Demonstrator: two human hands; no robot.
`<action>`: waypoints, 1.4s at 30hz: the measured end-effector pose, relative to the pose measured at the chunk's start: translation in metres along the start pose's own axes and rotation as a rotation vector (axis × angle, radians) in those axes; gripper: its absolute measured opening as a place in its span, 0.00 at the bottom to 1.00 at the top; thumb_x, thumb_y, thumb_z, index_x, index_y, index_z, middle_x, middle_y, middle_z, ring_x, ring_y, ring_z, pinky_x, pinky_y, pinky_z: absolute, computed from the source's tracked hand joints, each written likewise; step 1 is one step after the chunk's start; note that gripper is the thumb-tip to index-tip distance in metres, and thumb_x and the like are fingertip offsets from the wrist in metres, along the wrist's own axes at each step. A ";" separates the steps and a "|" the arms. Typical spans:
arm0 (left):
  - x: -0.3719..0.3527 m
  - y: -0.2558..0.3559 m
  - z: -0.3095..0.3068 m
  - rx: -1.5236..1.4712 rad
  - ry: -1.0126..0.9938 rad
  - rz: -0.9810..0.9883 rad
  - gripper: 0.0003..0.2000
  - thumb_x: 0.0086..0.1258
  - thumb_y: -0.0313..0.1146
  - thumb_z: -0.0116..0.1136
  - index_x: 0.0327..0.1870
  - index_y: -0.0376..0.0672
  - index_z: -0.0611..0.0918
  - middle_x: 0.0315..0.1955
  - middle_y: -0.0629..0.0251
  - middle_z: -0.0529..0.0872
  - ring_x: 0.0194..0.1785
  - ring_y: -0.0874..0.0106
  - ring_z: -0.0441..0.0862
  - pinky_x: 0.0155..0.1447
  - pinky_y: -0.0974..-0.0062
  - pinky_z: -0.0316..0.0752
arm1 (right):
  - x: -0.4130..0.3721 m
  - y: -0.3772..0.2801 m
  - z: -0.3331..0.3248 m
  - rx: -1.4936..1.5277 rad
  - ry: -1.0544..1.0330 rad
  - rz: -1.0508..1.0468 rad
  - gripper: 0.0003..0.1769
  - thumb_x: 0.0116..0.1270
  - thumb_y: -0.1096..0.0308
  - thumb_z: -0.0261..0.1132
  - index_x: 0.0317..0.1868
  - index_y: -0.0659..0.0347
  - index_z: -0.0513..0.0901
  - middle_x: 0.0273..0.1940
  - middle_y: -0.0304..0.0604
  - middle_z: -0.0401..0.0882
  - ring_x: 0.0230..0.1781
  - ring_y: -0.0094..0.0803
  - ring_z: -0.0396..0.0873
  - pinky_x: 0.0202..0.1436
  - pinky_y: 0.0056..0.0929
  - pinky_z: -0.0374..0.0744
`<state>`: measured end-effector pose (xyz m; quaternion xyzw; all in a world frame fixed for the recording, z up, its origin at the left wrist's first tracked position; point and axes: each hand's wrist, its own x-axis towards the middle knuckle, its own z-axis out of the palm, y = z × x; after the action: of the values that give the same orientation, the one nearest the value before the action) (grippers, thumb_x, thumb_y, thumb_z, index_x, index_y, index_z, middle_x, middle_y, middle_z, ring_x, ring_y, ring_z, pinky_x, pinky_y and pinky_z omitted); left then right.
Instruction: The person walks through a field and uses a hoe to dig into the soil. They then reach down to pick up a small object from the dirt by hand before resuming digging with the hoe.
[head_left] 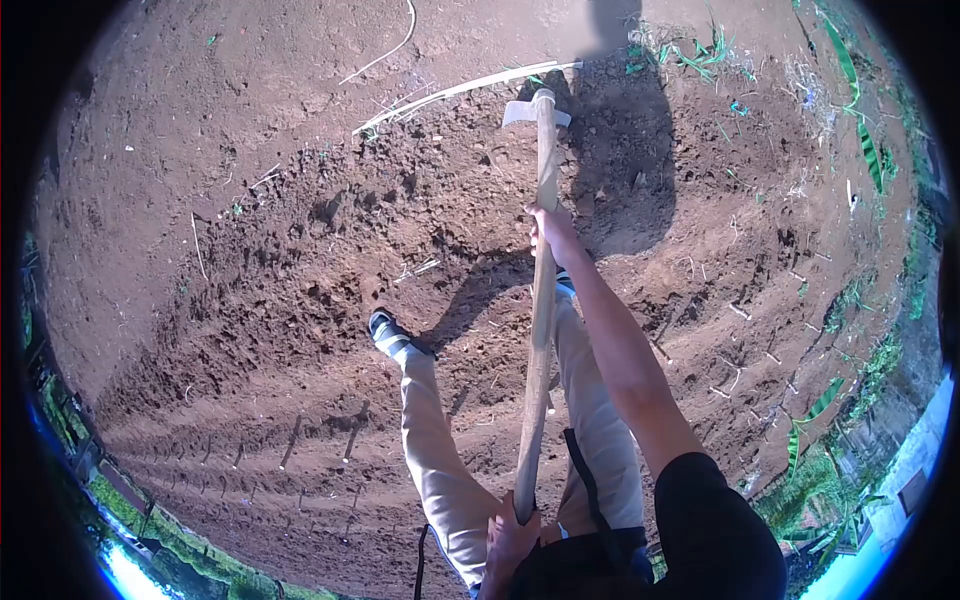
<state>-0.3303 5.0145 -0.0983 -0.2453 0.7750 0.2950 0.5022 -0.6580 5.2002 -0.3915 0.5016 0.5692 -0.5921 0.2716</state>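
A long wooden-handled hoe reaches from my waist out over loose brown soil. Its pale metal blade sits at the far end, close over the dug ground. Near the butt of the handle, my left hand is wrapped round the wood. Farther up, below the blade, my right hand grips the shaft with its fingers closed. My legs stand apart on either side of the handle, a striped sandal showing on the left foot.
A long pale stalk lies just beyond the blade. Rows of short cut stems stick out of the soil to the right and lower left. Green leaves run along the right edge. My shadow falls across the soil by the blade.
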 end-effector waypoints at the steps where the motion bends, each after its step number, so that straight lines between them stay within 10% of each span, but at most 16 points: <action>1: -0.006 -0.016 -0.001 0.003 0.039 0.050 0.25 0.57 0.39 0.61 0.55 0.36 0.72 0.30 0.42 0.83 0.36 0.45 0.82 0.45 0.54 0.76 | -0.003 0.005 0.005 0.000 0.011 -0.003 0.10 0.62 0.69 0.66 0.34 0.63 0.72 0.17 0.37 0.70 0.12 0.27 0.71 0.13 0.28 0.71; 5: -0.020 -0.055 -0.038 -0.220 -0.201 -0.103 0.24 0.56 0.40 0.63 0.51 0.36 0.75 0.29 0.44 0.84 0.35 0.47 0.83 0.43 0.54 0.78 | -0.028 0.030 0.041 -0.037 0.063 -0.072 0.10 0.62 0.65 0.65 0.37 0.58 0.73 0.18 0.38 0.69 0.12 0.28 0.69 0.13 0.32 0.71; 11: -0.080 -0.136 -0.084 -0.052 -0.052 0.007 0.23 0.54 0.36 0.65 0.49 0.34 0.75 0.22 0.49 0.81 0.27 0.53 0.83 0.36 0.57 0.77 | -0.095 0.122 0.073 0.113 -0.001 0.066 0.18 0.63 0.56 0.67 0.45 0.53 0.70 0.21 0.35 0.67 0.13 0.26 0.68 0.15 0.31 0.74; 19: -0.082 -0.122 -0.113 0.031 -0.178 -0.129 0.23 0.54 0.36 0.64 0.49 0.34 0.75 0.24 0.47 0.82 0.29 0.53 0.83 0.37 0.56 0.77 | -0.220 0.155 0.099 0.313 -0.086 0.274 0.18 0.63 0.57 0.68 0.41 0.52 0.67 0.21 0.35 0.66 0.13 0.23 0.66 0.12 0.26 0.71; 26: -0.063 -0.061 -0.100 0.115 -0.306 -0.251 0.22 0.54 0.36 0.64 0.48 0.34 0.76 0.26 0.46 0.82 0.31 0.53 0.84 0.38 0.55 0.76 | -0.124 0.019 -0.003 0.364 0.039 0.164 0.17 0.61 0.56 0.66 0.43 0.50 0.68 0.22 0.36 0.66 0.15 0.26 0.66 0.15 0.31 0.70; 33: 0.097 0.094 0.009 -0.033 -0.149 0.042 0.25 0.58 0.37 0.59 0.57 0.42 0.73 0.32 0.37 0.82 0.38 0.44 0.82 0.43 0.52 0.78 | 0.058 -0.083 -0.120 0.143 0.213 -0.155 0.21 0.62 0.55 0.64 0.44 0.53 0.61 0.25 0.37 0.67 0.16 0.26 0.67 0.16 0.31 0.71; 42: 0.103 0.147 0.065 -0.242 -0.241 -0.002 0.25 0.59 0.36 0.58 0.57 0.35 0.71 0.28 0.39 0.82 0.35 0.44 0.83 0.41 0.51 0.78 | 0.098 -0.065 -0.140 -0.107 0.245 -0.182 0.22 0.66 0.54 0.58 0.48 0.62 0.64 0.26 0.43 0.70 0.17 0.28 0.71 0.18 0.34 0.73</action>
<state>-0.4271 5.1558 -0.1839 -0.2674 0.6677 0.4131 0.5586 -0.7106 5.3705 -0.4331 0.5013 0.6718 -0.5175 0.1717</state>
